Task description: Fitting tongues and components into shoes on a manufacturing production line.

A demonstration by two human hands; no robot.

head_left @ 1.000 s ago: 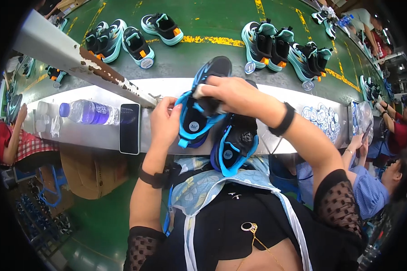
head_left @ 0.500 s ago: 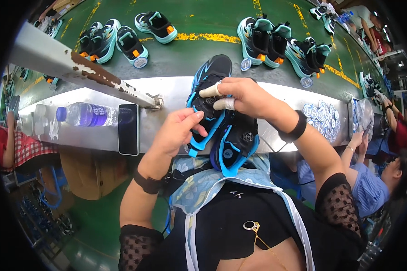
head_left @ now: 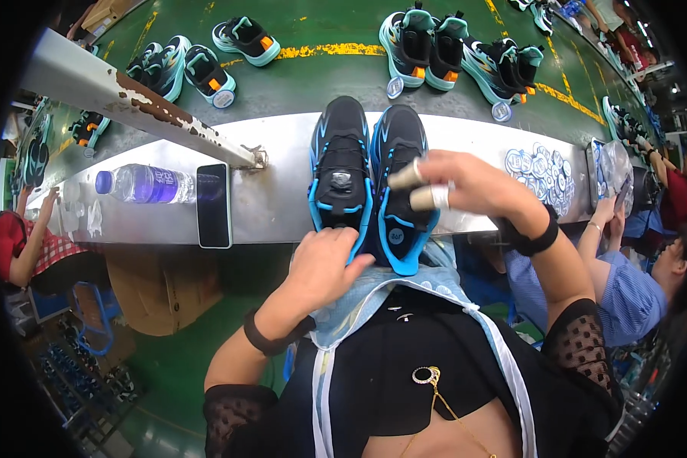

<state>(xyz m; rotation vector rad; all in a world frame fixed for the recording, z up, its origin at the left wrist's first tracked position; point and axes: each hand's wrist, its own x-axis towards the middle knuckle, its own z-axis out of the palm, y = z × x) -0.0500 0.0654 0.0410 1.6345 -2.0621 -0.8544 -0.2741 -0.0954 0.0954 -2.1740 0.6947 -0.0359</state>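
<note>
A pair of black sneakers with bright blue trim stands side by side at the bench's near edge, toes pointing away from me. My left hand (head_left: 325, 263) is closed over the heel collar of the left sneaker (head_left: 342, 156), its fingertips partly hidden inside the opening. A round lacing dial (head_left: 341, 180) shows on that shoe's tongue. My right hand (head_left: 466, 183) hovers over the right sneaker (head_left: 402, 137), fingers stretched out and apart, hiding part of its upper. Pale finger covers (head_left: 430, 198) sit on two of its fingers.
Several black and mint sneakers (head_left: 404, 49) stand on the green conveyor beyond the metal bench (head_left: 282, 206). A chipped white post (head_left: 160, 111), a water bottle (head_left: 141, 185) and a phone (head_left: 214, 206) are at left. Round tags (head_left: 542, 175) lie at right, near a co-worker's hands (head_left: 614, 217).
The left sneaker has been set straight beside the right one. My left hand has moved down to its heel, and my right hand has moved right, off the left shoe. Conveyor sneakers have shifted left.
</note>
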